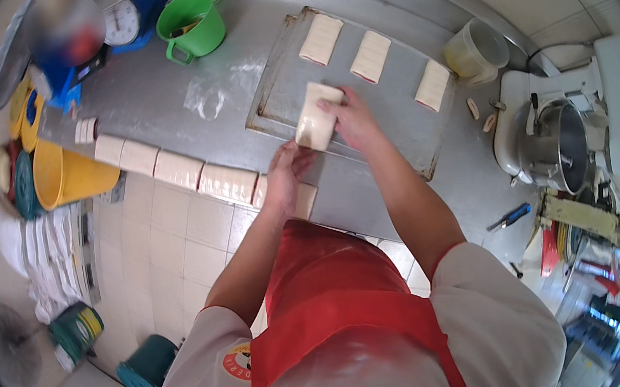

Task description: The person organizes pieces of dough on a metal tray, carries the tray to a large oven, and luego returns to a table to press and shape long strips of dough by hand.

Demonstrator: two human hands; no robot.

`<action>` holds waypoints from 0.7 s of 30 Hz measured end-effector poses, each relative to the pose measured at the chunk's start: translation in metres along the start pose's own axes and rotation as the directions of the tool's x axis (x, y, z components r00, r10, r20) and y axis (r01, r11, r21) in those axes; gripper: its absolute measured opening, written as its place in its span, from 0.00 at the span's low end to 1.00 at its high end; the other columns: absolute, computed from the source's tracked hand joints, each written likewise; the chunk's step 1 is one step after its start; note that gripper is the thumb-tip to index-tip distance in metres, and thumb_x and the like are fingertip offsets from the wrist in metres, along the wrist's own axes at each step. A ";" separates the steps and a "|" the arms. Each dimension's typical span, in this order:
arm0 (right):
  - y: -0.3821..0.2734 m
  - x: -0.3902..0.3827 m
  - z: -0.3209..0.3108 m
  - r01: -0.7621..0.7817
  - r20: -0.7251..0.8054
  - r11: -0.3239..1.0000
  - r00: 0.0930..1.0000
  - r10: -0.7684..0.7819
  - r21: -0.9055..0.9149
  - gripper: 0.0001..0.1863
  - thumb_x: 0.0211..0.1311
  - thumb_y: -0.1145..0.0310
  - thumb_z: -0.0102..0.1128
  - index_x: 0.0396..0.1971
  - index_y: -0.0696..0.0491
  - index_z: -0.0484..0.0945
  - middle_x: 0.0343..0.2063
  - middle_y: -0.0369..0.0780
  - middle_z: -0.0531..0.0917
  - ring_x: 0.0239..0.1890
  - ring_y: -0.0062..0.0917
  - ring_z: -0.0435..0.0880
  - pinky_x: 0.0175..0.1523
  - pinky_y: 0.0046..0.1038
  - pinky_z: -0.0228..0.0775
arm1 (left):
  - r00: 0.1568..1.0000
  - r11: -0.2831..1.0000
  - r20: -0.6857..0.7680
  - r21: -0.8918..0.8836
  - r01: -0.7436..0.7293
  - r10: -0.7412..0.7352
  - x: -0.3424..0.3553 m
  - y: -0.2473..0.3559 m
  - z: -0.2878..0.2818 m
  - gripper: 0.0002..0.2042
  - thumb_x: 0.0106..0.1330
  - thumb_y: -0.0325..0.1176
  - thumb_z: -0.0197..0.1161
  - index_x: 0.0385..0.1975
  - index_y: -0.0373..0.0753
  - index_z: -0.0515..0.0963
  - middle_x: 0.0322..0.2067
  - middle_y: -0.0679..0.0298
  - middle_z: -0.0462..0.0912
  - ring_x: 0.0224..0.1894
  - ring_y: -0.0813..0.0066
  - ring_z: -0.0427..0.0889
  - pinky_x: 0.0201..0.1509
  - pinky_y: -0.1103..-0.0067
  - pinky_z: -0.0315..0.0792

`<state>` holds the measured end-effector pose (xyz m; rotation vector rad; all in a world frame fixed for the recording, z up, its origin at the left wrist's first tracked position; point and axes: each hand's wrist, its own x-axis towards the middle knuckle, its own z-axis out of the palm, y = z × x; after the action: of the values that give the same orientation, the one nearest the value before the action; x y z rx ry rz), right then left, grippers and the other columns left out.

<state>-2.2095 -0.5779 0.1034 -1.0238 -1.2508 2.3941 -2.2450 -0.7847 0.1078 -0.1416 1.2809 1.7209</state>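
A pale rectangular piece of folded dough (313, 119) is held above the near left part of a worn metal baking tray (393, 121). My right hand (349, 115) grips its right side, thumb on top. At its lower end, the fingers of my left hand (287, 171) pinch the near edge. Three similar pieces lie apart along the tray's far side: a left one (321, 40), a middle one (371, 57) and a right one (432, 86). A row of cut dough pieces (178, 170) with reddish filling at the cuts runs along the table's near edge, partly behind my left hand.
A green plastic mug (191, 26) and a dial scale (121, 22) stand at the back left. Right of the tray are a translucent jug (476, 51), dough scraps (489, 123) and a stand mixer (557, 137). A blue-handled tool (515, 215) lies near the right edge.
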 end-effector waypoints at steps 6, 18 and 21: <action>-0.002 0.077 0.029 0.096 -0.156 0.957 0.978 -0.142 -0.274 0.31 0.64 0.73 0.75 0.64 0.60 0.71 0.55 0.46 0.84 0.56 0.33 0.86 0.58 0.36 0.81 | 0.992 0.991 0.024 0.057 0.120 -0.121 0.070 0.067 -0.011 0.23 0.81 0.47 0.52 0.66 0.37 0.71 0.58 0.58 0.79 0.64 0.62 0.76 0.73 0.66 0.67; -0.011 0.060 0.045 0.113 -0.005 0.151 0.787 -0.617 -0.982 0.23 0.58 0.63 0.76 0.52 0.55 0.84 0.51 0.53 0.86 0.58 0.50 0.82 0.61 0.42 0.76 | 0.969 0.969 0.040 0.037 0.243 -0.244 -0.005 0.070 -0.071 0.25 0.81 0.41 0.55 0.69 0.31 0.67 0.63 0.52 0.77 0.65 0.60 0.78 0.71 0.66 0.71; 0.003 0.004 0.057 0.194 0.042 0.219 0.833 -0.551 -0.956 0.21 0.60 0.63 0.73 0.52 0.57 0.84 0.46 0.51 0.84 0.56 0.47 0.82 0.60 0.43 0.76 | 0.924 0.923 -0.025 0.039 0.383 -0.382 -0.068 0.058 -0.112 0.26 0.80 0.40 0.56 0.71 0.29 0.65 0.65 0.50 0.75 0.64 0.60 0.79 0.71 0.65 0.72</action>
<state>-2.2514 -0.6131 0.1217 -1.0417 -2.4780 0.8470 -2.2969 -0.9150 0.1368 -0.3583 1.2093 1.3575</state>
